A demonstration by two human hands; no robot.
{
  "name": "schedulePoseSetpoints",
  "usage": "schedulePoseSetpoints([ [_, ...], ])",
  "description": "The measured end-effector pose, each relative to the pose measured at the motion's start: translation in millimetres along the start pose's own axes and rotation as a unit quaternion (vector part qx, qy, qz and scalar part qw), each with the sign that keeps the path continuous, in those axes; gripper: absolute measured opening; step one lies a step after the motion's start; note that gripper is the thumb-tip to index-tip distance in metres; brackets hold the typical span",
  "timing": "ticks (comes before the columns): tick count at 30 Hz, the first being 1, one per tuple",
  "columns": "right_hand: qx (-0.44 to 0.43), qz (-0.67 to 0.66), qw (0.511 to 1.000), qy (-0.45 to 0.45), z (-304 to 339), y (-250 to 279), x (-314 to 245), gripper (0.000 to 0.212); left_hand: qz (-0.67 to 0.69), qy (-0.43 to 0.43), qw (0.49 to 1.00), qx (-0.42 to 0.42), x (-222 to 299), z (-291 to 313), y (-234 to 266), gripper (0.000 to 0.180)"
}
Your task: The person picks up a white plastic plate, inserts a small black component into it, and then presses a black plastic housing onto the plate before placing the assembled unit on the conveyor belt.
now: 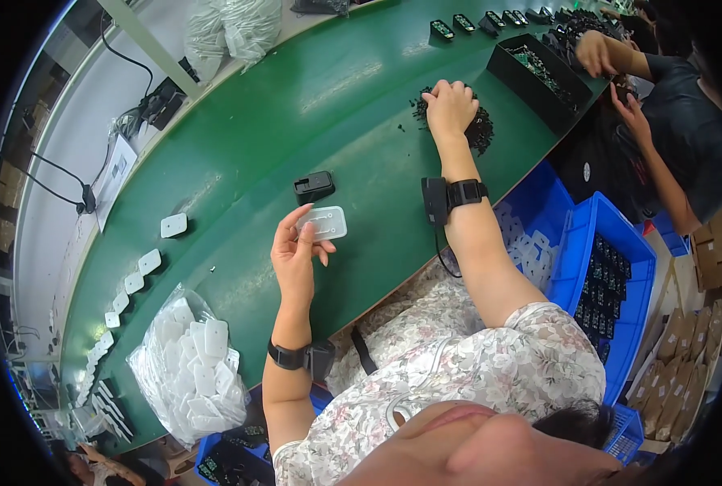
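Note:
My left hand point(296, 251) pinches a white plastic cover point(328, 222), rounded-rectangular with small holes, above the green table. Just beyond it a black plastic casing point(314, 186) with a recess in its top lies on the tabletop. My right hand point(451, 112) reaches forward to a pile of small black parts point(481, 134), its fingers curled down at the pile's edge. Whatever those fingertips grip is hidden beneath the hand.
A clear bag of white covers point(195, 368) rests left; a row of white-topped units point(149, 261) curves beside it. A black tray point(539, 81) of parts stands far right, with circuit-board units point(442, 31) behind. Blue bins point(612, 235) and a co-worker point(660, 121) are right.

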State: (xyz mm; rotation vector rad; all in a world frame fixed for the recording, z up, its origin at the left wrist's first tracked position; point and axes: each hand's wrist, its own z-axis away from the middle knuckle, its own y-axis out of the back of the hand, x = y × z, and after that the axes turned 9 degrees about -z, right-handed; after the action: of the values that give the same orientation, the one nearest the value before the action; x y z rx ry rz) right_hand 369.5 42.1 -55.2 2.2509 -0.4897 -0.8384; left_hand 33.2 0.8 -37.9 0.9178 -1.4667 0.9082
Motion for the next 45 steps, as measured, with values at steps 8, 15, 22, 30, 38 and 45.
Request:
schedulePoseSetpoints([
  [8,-0.138,-0.330,0.923,0.139,39,2,-63,0.012,-0.025,-0.033,0.997,0.058,-5,-3,8,0.021],
  [15,-0.457,-0.643,0.615,-0.002,74,35,-105,0.010,-0.055,-0.081,0.992,0.074,-7,-7,6,0.019],
  [22,-0.470,-0.611,0.635,0.055,89,48,-118,0.012,-0.110,-0.098,0.982,0.119,-2,-3,8,0.019],
  [30,-0.455,-0.615,0.638,0.091,110,60,-123,0.010,-0.196,-0.113,0.965,0.135,1,0,11,0.020],
  [38,-0.527,-0.661,0.534,0.008,123,68,-130,0.006,-0.257,-0.177,0.934,0.173,1,-2,8,0.017],
  [45,-0.488,-0.604,0.614,0.140,121,69,-131,0.007,-0.289,-0.204,0.916,0.190,0,-3,10,0.011],
])
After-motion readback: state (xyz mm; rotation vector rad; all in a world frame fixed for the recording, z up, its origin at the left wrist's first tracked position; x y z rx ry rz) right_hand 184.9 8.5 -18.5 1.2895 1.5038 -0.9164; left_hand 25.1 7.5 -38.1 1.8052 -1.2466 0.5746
